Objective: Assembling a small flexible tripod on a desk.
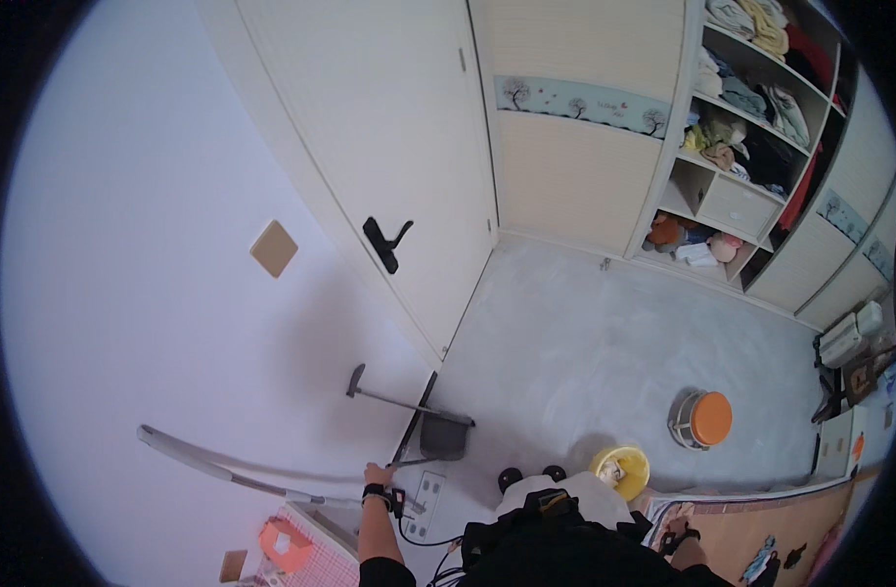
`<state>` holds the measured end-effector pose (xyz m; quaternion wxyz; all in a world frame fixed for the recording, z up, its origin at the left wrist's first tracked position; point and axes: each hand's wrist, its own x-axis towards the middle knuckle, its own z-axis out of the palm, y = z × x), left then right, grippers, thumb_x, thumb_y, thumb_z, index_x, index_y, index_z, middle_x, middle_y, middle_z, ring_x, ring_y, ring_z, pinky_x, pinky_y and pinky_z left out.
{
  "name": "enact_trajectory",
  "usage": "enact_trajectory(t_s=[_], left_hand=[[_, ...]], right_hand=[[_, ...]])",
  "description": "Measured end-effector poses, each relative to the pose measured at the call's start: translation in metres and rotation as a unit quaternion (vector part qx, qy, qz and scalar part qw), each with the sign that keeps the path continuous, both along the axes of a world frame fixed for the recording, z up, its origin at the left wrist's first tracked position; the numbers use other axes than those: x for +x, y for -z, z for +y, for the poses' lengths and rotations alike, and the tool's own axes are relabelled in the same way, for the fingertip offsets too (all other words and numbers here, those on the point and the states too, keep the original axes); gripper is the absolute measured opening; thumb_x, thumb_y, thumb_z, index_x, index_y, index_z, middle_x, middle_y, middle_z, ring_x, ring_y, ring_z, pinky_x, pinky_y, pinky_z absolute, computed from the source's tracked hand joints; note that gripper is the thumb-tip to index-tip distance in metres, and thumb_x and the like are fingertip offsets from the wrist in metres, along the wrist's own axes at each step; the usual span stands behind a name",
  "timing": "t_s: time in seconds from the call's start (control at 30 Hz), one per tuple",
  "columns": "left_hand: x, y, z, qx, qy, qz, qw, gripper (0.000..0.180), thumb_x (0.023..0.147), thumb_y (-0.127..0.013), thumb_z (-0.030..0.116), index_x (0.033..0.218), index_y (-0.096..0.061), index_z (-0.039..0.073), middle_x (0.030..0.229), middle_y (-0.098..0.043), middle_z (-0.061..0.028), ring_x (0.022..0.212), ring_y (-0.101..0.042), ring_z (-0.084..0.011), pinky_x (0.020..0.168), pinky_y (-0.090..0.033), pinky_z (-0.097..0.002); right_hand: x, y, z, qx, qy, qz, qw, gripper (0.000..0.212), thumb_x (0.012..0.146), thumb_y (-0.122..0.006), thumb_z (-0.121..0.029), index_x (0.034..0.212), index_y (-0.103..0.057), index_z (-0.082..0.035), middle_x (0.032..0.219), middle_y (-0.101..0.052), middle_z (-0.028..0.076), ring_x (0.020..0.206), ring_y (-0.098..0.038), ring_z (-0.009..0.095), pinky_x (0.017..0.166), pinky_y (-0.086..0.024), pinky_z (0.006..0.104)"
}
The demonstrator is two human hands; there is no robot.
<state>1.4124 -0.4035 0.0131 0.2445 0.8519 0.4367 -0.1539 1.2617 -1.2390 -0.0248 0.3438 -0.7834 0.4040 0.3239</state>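
My left hand [378,474] reaches toward the wall, its fingers closed. A thin dark rod [414,463] runs from beside it to a grey dustpan [443,436]. I cannot make out exactly what the fingers hold. The dustpan rests on the floor at the wall, its long handle [399,400] slanting up to the left. A long grey pole [208,460] leans along the wall, its lower end near my left wrist. My right hand [677,531] is low on the right, over the edge of a bed with a tan mat [737,523]; its fingers are too dark to read.
A white power strip [425,506] with black cables lies beside my left arm. Near my feet stands a yellow bin [634,477]; farther right is an orange-topped stool [711,419]. Beyond are a white door [389,127] and an open wardrobe [702,186]. A pink checked cloth [316,560] is low left.
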Motion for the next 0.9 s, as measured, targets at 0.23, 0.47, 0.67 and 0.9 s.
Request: enact_trajectory(t_s=[0.23, 0.47, 0.67, 0.9], left_hand=[[-0.01, -0.006, -0.016, 0.021, 0.008, -0.043, 0.999, 0.078, 0.06, -0.078, 0.047, 0.109, -0.051, -0.009, 0.108, -0.06, -0.0287, 0.103, -0.058, -0.0421, 0.09, -0.048, -0.0435], [-0.094, 0.011, -0.032, -0.069, -0.084, -0.04, 0.993, 0.072, 0.066, -0.073, 0.047, 0.103, -0.057, -0.012, 0.104, -0.062, -0.0294, 0.104, -0.058, -0.0412, 0.089, -0.047, -0.0431], [-0.198, 0.031, -0.048, -0.187, -0.246, -0.003, 0.951, 0.044, 0.079, -0.068, 0.033, 0.099, -0.063, -0.005, 0.086, -0.066, -0.0174, 0.077, -0.067, -0.0278, 0.061, -0.051, -0.0378], [-0.252, 0.01, -0.092, -0.293, -0.413, -0.16, 0.848, 0.031, 0.084, -0.06, 0.022, 0.098, -0.059, -0.005, 0.08, -0.065, -0.0141, 0.071, -0.066, -0.0255, 0.06, -0.055, -0.0373]], right_hand=[[0.001, 0.038, 0.001, -0.046, -0.053, -0.025, 0.997, 0.03, 0.086, -0.049, -0.025, 0.085, -0.068, -0.002, 0.076, -0.068, 0.016, 0.069, -0.066, 0.029, 0.065, -0.052, 0.0385], [0.11, 0.049, 0.016, -0.203, -0.159, -0.236, 0.937, 0.038, 0.086, -0.046, -0.028, 0.073, -0.066, 0.002, 0.075, -0.064, 0.023, 0.078, -0.064, 0.038, 0.072, -0.05, 0.0471], [0.172, -0.026, 0.073, -0.163, -0.178, -0.224, 0.944, 0.041, 0.086, -0.048, -0.032, 0.073, -0.066, 0.002, 0.076, -0.062, 0.026, 0.077, -0.061, 0.043, 0.074, -0.047, 0.0497], [0.163, 0.007, 0.049, -0.13, -0.256, -0.176, 0.942, 0.037, 0.085, -0.05, -0.03, 0.082, -0.065, 0.004, 0.083, -0.064, 0.026, 0.077, -0.062, 0.042, 0.071, -0.048, 0.0491]])
